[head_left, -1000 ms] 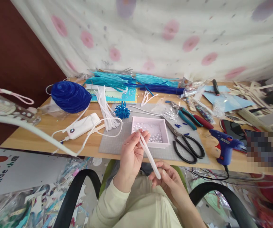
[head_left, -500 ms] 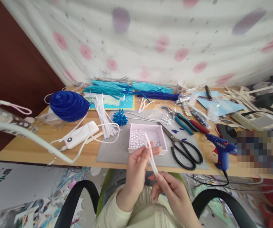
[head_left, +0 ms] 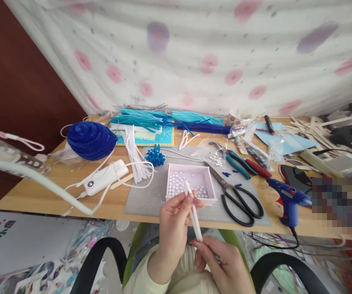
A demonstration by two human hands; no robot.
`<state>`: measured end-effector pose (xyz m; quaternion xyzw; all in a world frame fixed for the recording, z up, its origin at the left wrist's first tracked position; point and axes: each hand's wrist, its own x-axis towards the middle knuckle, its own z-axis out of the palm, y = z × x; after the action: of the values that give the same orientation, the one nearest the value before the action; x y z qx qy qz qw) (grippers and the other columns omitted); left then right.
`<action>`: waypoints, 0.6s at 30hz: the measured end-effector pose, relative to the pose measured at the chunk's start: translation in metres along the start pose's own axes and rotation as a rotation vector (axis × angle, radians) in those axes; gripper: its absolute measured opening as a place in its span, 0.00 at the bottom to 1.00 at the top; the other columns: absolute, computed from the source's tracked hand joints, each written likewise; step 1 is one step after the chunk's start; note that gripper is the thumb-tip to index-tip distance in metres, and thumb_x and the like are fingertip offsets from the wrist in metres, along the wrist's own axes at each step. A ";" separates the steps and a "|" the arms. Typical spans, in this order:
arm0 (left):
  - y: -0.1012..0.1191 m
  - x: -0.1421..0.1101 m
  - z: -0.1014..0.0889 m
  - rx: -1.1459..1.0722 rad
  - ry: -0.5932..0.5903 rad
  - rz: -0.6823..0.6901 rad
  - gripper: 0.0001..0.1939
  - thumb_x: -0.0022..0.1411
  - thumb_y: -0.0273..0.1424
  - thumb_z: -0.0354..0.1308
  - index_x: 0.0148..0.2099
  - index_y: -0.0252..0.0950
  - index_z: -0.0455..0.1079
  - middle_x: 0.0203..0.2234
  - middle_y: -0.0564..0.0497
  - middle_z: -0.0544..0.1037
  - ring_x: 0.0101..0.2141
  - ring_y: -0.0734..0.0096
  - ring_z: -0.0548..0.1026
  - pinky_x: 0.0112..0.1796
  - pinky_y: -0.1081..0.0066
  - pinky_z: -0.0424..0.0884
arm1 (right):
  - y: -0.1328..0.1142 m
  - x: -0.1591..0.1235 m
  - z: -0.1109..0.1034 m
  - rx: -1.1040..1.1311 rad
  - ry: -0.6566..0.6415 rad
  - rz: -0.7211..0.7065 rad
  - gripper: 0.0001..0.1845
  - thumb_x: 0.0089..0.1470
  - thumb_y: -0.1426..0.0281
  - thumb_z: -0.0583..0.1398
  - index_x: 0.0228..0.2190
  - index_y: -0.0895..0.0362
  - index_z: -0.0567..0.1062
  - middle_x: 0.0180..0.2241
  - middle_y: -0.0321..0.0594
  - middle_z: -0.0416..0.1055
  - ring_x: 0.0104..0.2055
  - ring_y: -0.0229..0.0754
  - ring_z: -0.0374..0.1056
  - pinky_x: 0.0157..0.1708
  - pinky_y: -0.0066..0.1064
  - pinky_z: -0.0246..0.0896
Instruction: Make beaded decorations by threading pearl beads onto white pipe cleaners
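Note:
Fingers of my left hand [head_left: 176, 218] pinch the upper part of white pipe cleaners [head_left: 196, 223], which look like two strands side by side. Lower down and to the right, my right hand [head_left: 217, 257] has thumb and fingertips closed on their bottom end. The strands slant slightly between the hands, above the table's front edge. Just behind my left hand sits a pink box [head_left: 212, 188] holding white pearl beads [head_left: 176, 183]. Black-handled scissors [head_left: 235, 196] lie to the right of that box. A blue pipe-cleaner flower [head_left: 154, 155] rests behind it on the left.
Bundled white pipe cleaners [head_left: 134, 157], a blue wound ball [head_left: 90, 140] and a white corded device [head_left: 105, 178] lie left. Pliers [head_left: 239, 163] and a blue glue gun [head_left: 288, 200] lie right. Turquoise pipe cleaners [head_left: 139, 118] are at the back.
The white strands now stand straighter, showing two side by side where one curved strip showed before. My right hand has moved slightly down and left; the view has tilted a little.

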<state>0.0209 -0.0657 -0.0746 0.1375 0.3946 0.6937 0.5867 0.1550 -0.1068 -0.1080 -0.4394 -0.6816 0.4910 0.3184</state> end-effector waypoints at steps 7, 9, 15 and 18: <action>0.009 -0.002 0.000 -0.040 0.015 -0.005 0.15 0.42 0.41 0.81 0.31 0.39 0.86 0.23 0.51 0.85 0.29 0.74 0.82 0.39 0.75 0.81 | 0.006 -0.006 0.002 -0.116 0.013 -0.142 0.19 0.71 0.65 0.53 0.27 0.54 0.73 0.20 0.32 0.74 0.21 0.35 0.72 0.28 0.22 0.65; 0.011 -0.003 0.001 -0.056 0.004 -0.007 0.14 0.42 0.40 0.81 0.30 0.39 0.85 0.23 0.51 0.85 0.29 0.74 0.82 0.39 0.74 0.81 | 0.007 -0.006 0.002 -0.139 0.010 -0.157 0.19 0.71 0.66 0.53 0.28 0.53 0.73 0.20 0.32 0.75 0.21 0.34 0.72 0.28 0.21 0.65; 0.018 -0.006 0.003 -0.090 0.017 -0.037 0.15 0.41 0.40 0.81 0.30 0.39 0.85 0.22 0.52 0.84 0.26 0.74 0.82 0.38 0.74 0.82 | 0.006 -0.006 0.004 -0.133 -0.033 -0.138 0.22 0.72 0.64 0.52 0.26 0.54 0.73 0.20 0.33 0.75 0.22 0.35 0.72 0.27 0.22 0.64; 0.019 -0.006 0.004 -0.075 -0.006 -0.022 0.14 0.43 0.40 0.81 0.30 0.39 0.85 0.23 0.51 0.84 0.27 0.73 0.82 0.38 0.72 0.82 | 0.005 -0.007 0.005 -0.121 -0.039 -0.087 0.22 0.71 0.62 0.52 0.26 0.54 0.74 0.21 0.35 0.76 0.22 0.37 0.73 0.27 0.24 0.65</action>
<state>0.0116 -0.0697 -0.0565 0.1130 0.3679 0.7010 0.6004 0.1549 -0.1146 -0.1142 -0.4181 -0.7346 0.4430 0.2989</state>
